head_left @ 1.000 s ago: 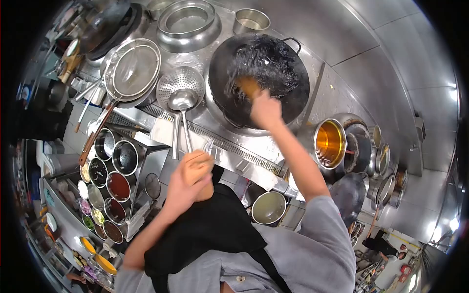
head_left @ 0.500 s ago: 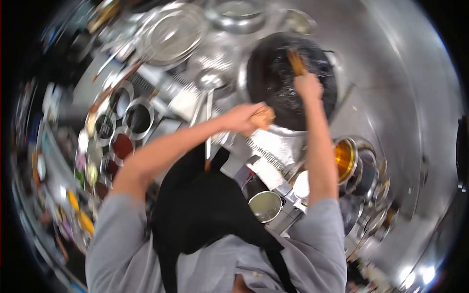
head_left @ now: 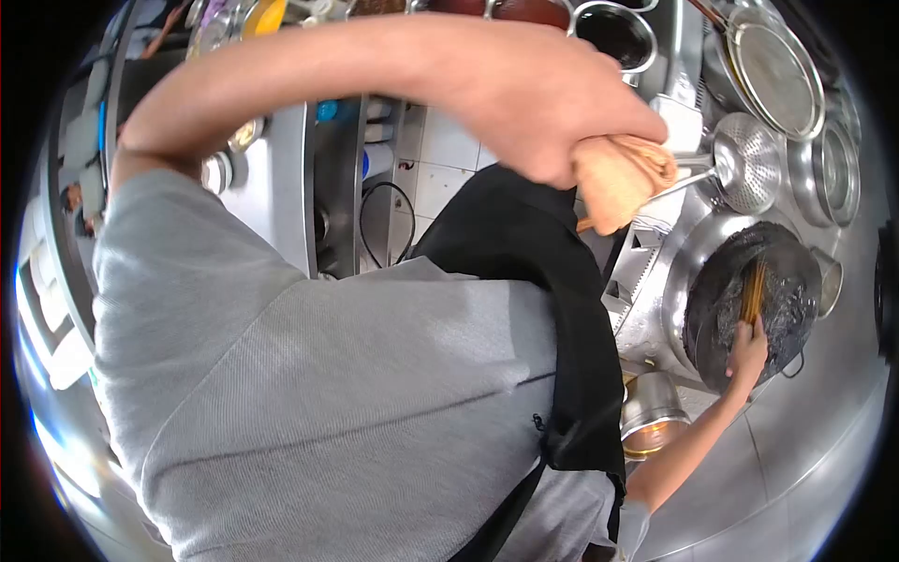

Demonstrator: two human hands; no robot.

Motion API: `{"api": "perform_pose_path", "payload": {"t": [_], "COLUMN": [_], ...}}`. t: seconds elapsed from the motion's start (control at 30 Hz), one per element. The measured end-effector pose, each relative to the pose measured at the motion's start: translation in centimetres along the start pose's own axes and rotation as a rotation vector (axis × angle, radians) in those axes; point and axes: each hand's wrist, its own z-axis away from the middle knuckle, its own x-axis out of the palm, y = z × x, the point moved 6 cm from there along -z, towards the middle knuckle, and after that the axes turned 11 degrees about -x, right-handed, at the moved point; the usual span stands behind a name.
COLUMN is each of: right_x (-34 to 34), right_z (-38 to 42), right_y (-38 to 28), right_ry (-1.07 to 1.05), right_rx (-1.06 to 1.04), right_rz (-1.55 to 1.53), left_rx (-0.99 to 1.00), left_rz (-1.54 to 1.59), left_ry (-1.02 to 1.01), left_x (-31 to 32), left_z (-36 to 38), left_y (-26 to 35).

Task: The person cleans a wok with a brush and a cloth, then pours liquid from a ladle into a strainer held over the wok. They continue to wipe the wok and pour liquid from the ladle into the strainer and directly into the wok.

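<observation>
My left hand (head_left: 576, 108) is closed around a folded orange-tan cloth (head_left: 618, 183), held up close to the camera in front of the black apron. Farther off, my right hand (head_left: 747, 354) grips a bamboo wok brush (head_left: 753, 292). Its bristle end sits inside a dark wok (head_left: 714, 314), against the wet, shiny inner surface. The wok rests on a round metal burner ring (head_left: 676, 309), with a loop handle at its lower right. Beside the cloth, a perforated skimmer (head_left: 746, 161) lies with its handle partly hidden behind it.
A round mesh strainer (head_left: 775, 80) and stacked metal bowls (head_left: 832, 173) are beyond the skimmer. Sauce containers (head_left: 613, 37) line the top edge. A metal pot (head_left: 654, 403) with amber liquid stands near my right forearm. A small metal cup (head_left: 828, 281) touches the wok's far side.
The view has swung round sharply, so the wok now appears at the right. My left hand with the cloth looks nearer to the camera. The brush remains in the wok.
</observation>
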Motion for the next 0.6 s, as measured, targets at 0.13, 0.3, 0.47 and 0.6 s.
{"api": "perform_pose_path", "payload": {"t": [0.13, 0.3, 0.47, 0.6], "right_x": [2.5, 5.7, -0.4, 3.3], "right_z": [-1.4, -7.5, 4.9, -4.7], "right_y": [4.5, 12.0, -4.8, 8.4], "right_ry": [0.033, 0.136, 0.191, 0.445], "right_rx": [0.037, 0.237, -0.015, 0.511], "right_rz": [-0.003, -0.132, -0.041, -0.262], "left_rx": [-0.13, -0.239, -0.463, -0.351], "left_rz": [0.1, 0.488, 1.105, 0.927], "left_ry": [0.036, 0.0, -0.189, -0.354], "left_x": [0.6, 2.8, 10.1, 17.5], "left_z": [6.7, 7.4, -1.1, -14.1], "left_y": [0.0, -1.1, -0.9, 2.6]}}
